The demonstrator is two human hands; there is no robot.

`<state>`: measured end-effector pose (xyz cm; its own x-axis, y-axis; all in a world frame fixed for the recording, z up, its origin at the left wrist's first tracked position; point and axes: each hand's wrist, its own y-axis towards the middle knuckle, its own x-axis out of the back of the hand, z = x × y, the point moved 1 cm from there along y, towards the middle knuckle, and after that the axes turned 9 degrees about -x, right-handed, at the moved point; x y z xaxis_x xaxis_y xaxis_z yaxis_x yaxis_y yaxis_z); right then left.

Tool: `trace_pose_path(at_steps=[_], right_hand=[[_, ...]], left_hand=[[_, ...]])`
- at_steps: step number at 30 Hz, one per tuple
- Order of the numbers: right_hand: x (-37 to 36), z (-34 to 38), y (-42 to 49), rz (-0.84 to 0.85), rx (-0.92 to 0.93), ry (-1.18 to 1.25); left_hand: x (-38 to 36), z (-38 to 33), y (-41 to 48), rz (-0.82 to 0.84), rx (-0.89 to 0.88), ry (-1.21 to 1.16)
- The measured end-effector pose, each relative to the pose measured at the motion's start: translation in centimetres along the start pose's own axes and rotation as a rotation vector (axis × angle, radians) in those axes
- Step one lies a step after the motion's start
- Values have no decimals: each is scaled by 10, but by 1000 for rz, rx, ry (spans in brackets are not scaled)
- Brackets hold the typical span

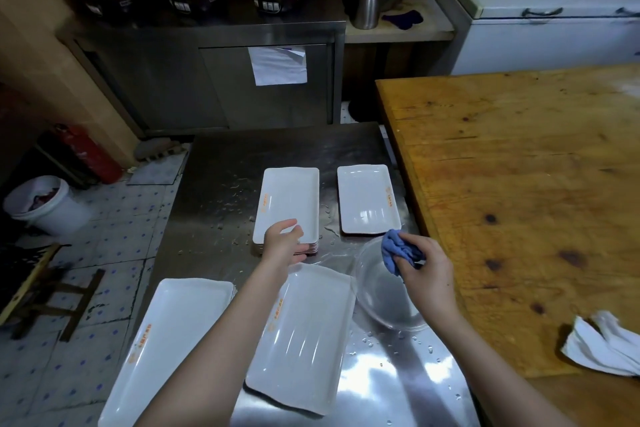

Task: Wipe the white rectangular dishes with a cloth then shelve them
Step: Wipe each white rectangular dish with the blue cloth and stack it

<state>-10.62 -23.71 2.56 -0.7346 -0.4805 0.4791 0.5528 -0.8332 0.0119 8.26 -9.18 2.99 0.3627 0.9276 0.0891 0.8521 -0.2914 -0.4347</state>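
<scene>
Nearest, dish sits behind fingers, untouched. Left hand grips stack near end, probably lifting; right hand clutches cloth, ready.

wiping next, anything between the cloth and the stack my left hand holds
Nothing visible. The right hand holds the cloth above a clear bowl; only wet table separates it from the stack the left hand grips.

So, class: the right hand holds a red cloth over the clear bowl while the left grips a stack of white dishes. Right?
No: the head view shows the cloth is blue, not red. The right hand holds it over the clear bowl; the left hand grips the stack of white dishes.
</scene>
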Motion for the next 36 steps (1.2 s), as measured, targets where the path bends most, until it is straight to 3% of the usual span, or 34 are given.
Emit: trace_pose_path(at_steps=[5,15,20,27,36], right_hand=[[12,-10,16,-30,-25,-20],[22,-30,49,-74,-62,-57],[23,-37,63,-66,-46,-44],[22,-49,70,-49,-86,-23],[27,-48,70,-49,-100,-11]], left_hand=[[-35,2,10,140,7,38],[-85,12,44,246,11,212],[-99,29,64,238,-4,410],[-123,40,80,206,-48,493],[-131,41,85,128,11,416]])
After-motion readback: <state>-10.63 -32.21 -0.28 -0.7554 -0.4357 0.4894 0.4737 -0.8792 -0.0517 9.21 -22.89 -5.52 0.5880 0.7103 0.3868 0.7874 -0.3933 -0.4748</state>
